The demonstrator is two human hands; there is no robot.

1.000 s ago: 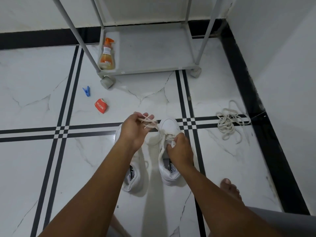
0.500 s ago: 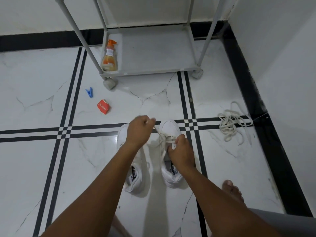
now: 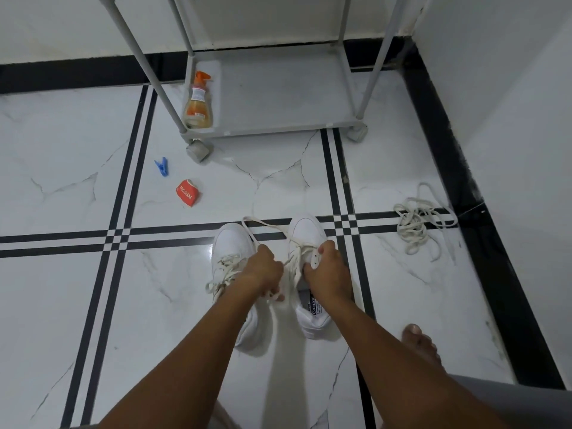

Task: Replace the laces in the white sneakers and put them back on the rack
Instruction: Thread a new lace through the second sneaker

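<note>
Left hand (image 3: 263, 274) pulled lace (image 3: 266, 226) back toward right sneaker's (image 3: 306, 243) heel.

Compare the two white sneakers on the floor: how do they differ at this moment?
The left sneaker is laced, its lace ends loose at the side; the right sneaker is only partly laced, with a lace looping out over the floor. The right hand holds the right sneaker's eyelet flap; the left hand grips the lace between the sneakers. Both sneakers are white, toes toward the rack.
</note>
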